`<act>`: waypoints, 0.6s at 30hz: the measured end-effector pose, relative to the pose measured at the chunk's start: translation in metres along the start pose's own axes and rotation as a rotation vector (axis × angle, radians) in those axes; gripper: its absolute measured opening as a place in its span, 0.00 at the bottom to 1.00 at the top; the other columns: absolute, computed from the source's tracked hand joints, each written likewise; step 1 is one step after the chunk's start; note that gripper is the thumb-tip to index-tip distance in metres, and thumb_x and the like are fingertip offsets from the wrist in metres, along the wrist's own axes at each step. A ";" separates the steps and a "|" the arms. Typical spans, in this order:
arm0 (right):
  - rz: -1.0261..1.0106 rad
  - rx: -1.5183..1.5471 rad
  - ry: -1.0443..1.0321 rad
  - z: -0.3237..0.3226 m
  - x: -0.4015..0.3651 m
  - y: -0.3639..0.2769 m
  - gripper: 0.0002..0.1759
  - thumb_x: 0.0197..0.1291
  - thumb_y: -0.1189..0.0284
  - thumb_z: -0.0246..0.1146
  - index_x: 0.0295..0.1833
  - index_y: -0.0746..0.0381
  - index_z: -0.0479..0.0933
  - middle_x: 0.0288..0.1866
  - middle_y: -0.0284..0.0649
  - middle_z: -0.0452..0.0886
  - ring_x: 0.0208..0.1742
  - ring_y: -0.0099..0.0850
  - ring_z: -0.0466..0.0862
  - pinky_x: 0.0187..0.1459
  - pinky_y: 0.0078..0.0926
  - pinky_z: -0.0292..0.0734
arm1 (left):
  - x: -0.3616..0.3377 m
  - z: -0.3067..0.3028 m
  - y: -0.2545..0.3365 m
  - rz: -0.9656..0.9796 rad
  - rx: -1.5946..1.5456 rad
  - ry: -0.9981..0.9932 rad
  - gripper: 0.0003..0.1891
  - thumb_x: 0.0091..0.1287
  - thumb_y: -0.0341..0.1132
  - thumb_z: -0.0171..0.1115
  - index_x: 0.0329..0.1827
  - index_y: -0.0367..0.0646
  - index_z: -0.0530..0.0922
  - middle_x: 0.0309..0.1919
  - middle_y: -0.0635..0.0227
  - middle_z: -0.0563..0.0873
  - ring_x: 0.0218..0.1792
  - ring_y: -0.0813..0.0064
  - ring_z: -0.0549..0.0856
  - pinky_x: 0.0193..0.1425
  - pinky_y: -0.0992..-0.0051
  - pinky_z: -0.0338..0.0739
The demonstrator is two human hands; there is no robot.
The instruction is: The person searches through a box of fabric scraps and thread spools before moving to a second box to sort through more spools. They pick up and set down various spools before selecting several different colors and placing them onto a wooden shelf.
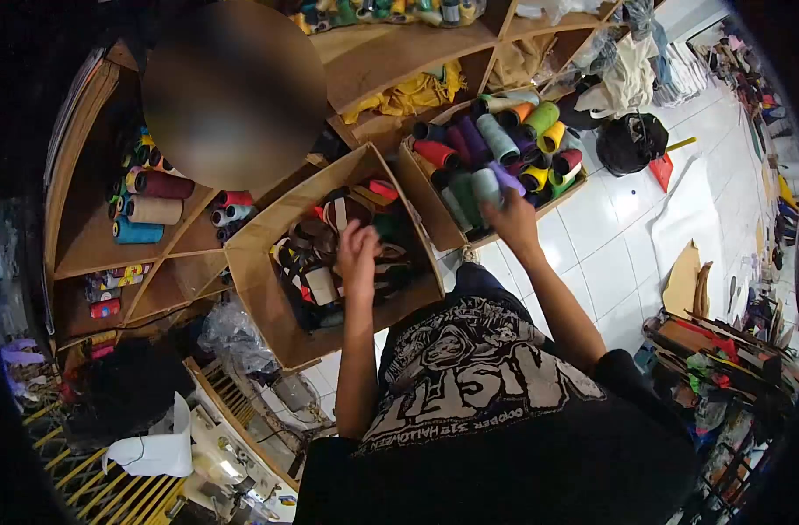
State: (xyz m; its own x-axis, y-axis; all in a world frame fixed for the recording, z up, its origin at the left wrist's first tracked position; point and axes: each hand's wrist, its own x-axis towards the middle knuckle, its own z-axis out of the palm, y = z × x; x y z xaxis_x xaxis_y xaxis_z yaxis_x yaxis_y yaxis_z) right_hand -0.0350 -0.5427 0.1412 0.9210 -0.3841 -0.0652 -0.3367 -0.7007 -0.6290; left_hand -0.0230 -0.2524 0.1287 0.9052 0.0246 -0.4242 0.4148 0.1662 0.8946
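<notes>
My right hand (511,220) is over the near side of a cardboard box (443,226) packed with thread cones in many colours. Its fingers close round the lower end of a pale blue-grey thread cone (485,185), beside a lavender cone (507,178). Over a second, larger cardboard box (281,337) hangs my left hand (358,252), its fingers loosely apart and holding nothing visible. Inside that box lie dark straps and rolls, with a beige roll (321,285) below the hand and a red piece (383,188) near the far corner.
Wooden shelves (399,52) with thread cones and a yellow cloth (417,92) run behind the boxes. On the tiled floor to the right stand a black bucket (631,143) and a red dustpan (661,171). Piled scraps (706,350) lie at the right, a plastic bag (235,337) at the left.
</notes>
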 end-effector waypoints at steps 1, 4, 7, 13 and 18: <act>0.028 0.051 -0.063 -0.010 -0.010 -0.015 0.32 0.48 0.58 0.69 0.54 0.69 0.74 0.34 0.53 0.82 0.37 0.43 0.84 0.40 0.36 0.77 | -0.007 0.019 0.013 -0.080 -0.122 -0.071 0.27 0.66 0.37 0.60 0.65 0.35 0.62 0.55 0.59 0.76 0.52 0.69 0.79 0.50 0.69 0.77; 0.041 0.451 -0.249 -0.035 -0.043 -0.075 0.36 0.50 0.51 0.70 0.54 0.71 0.74 0.34 0.45 0.83 0.38 0.32 0.84 0.42 0.27 0.77 | -0.019 0.048 0.010 -0.282 -0.513 -0.268 0.25 0.67 0.41 0.59 0.61 0.38 0.66 0.49 0.61 0.79 0.46 0.69 0.81 0.45 0.67 0.79; 0.051 0.340 -0.165 -0.042 -0.025 -0.077 0.42 0.47 0.45 0.69 0.54 0.72 0.73 0.40 0.55 0.83 0.44 0.43 0.84 0.46 0.34 0.78 | -0.015 0.035 -0.002 -0.305 -0.666 -0.318 0.22 0.67 0.42 0.59 0.59 0.40 0.68 0.43 0.61 0.81 0.43 0.66 0.81 0.44 0.63 0.79; 0.010 -0.207 -0.186 0.025 0.002 -0.004 0.36 0.47 0.53 0.67 0.55 0.69 0.69 0.47 0.56 0.78 0.46 0.52 0.81 0.47 0.45 0.77 | -0.006 -0.041 -0.012 -0.312 -0.678 0.331 0.21 0.63 0.45 0.62 0.54 0.45 0.70 0.50 0.60 0.70 0.50 0.64 0.74 0.52 0.54 0.76; 0.009 -0.112 -0.148 0.053 -0.001 0.009 0.35 0.44 0.53 0.69 0.50 0.69 0.73 0.44 0.56 0.80 0.45 0.50 0.82 0.45 0.43 0.77 | -0.010 -0.050 -0.035 -0.385 -0.455 0.307 0.29 0.61 0.46 0.65 0.61 0.45 0.65 0.54 0.58 0.65 0.54 0.61 0.73 0.58 0.54 0.73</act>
State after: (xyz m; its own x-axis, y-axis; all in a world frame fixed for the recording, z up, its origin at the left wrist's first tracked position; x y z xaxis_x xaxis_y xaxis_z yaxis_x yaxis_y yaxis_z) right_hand -0.0287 -0.5161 0.0946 0.9337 -0.3040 -0.1891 -0.3575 -0.7633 -0.5382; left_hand -0.0510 -0.2087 0.0946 0.6054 0.1486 -0.7819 0.5616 0.6164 0.5520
